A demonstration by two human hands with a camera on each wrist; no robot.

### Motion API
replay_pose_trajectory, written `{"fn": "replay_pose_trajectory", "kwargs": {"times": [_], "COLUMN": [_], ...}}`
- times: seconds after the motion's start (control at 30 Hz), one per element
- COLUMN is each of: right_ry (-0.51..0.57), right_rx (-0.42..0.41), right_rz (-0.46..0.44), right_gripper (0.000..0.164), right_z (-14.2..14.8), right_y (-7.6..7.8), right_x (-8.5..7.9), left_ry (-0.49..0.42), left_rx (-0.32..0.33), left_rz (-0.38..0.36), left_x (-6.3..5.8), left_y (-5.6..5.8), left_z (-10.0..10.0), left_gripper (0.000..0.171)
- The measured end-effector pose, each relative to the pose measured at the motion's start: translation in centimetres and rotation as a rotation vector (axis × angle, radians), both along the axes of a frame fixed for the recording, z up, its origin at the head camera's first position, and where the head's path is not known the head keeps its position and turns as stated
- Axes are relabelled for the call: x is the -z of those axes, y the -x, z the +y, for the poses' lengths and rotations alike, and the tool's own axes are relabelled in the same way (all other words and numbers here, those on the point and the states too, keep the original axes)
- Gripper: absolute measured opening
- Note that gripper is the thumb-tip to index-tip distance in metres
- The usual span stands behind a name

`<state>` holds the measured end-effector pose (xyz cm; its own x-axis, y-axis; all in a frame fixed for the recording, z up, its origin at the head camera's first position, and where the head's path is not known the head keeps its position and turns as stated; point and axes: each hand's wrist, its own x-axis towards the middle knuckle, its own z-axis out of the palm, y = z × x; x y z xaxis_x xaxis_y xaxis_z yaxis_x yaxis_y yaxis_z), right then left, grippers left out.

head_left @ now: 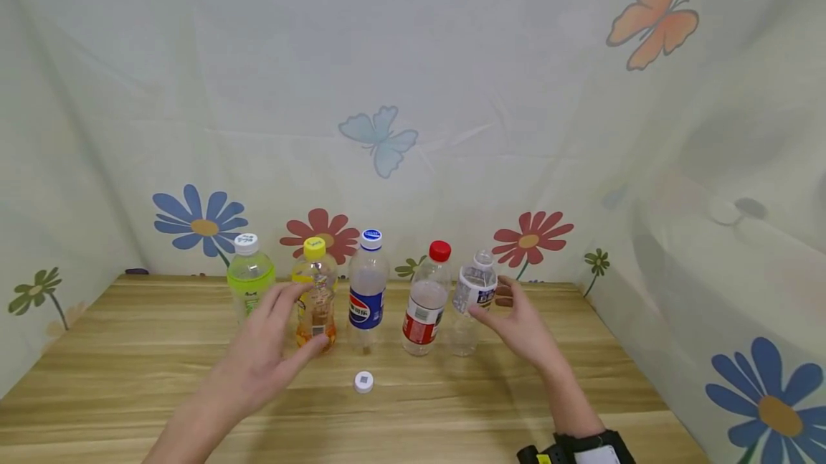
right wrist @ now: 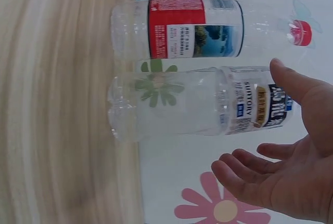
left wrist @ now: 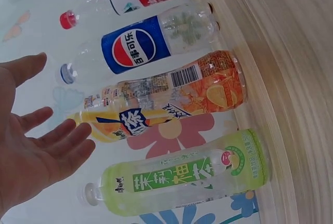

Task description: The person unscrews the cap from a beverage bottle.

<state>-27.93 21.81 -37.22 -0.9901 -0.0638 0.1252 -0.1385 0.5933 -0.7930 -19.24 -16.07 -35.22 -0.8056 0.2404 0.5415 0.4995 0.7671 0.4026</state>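
My left hand point(head_left: 261, 360) reaches toward a yellow-capped bottle point(head_left: 320, 302) with some orange on its label, its fingers loosely spread and overlapping the bottle's left side in the head view. Beside it stands a green-labelled bottle point(left wrist: 182, 177) with a white cap, partly hidden behind that hand. On the right, my right hand point(head_left: 521, 320) curves around an uncapped clear bottle point(right wrist: 177, 104) with a white and dark label. Its thumb overlaps the label, while the other fingers are apart from the bottle in the right wrist view. Both hands are empty.
Between the hands stand a blue-labelled bottle point(head_left: 366, 310) with a blue-topped cap and a red-labelled bottle point(head_left: 422, 320) with a red cap. A loose white cap point(head_left: 363, 381) lies on the wooden table point(head_left: 400, 428) in front. Behind the row hangs a flower-printed cloth point(head_left: 452, 91).
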Motion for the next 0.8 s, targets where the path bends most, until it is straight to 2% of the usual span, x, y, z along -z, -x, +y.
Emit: {"fn": "replay_pose_trajectory", "kwargs": {"times": [0.17,0.33,0.67,0.8], "right_ry": [-0.015,-0.035,-0.039,-0.069], "right_rx": [0.018,0.001,-0.013,-0.024], "right_rz": [0.043,0.074,0.112,0.115], "right_gripper": [0.090,0.086,0.076,0.066], "right_z": [0.2,0.3,0.0,-0.1], "right_y": [-0.8,-1.6,-2.6,-2.9], "right_x": [-1.2,-2.2,-3.2,-3.5], "left_ry": [-0.044,-0.068,-0.109,-0.135], "left_rx": [-0.028,-0.050,-0.106,-0.122], "left_rz": [0.017,0.050,0.100,0.114], "left_x": [-0.2,-0.4,-0.7,-1.0], "left_y": [0.0,0.0,0.2,0.2], "left_z": [-0.3,-0.6,-1.1,-1.4], "left_gripper": [0.068,0.069,0.071,0.071]}}
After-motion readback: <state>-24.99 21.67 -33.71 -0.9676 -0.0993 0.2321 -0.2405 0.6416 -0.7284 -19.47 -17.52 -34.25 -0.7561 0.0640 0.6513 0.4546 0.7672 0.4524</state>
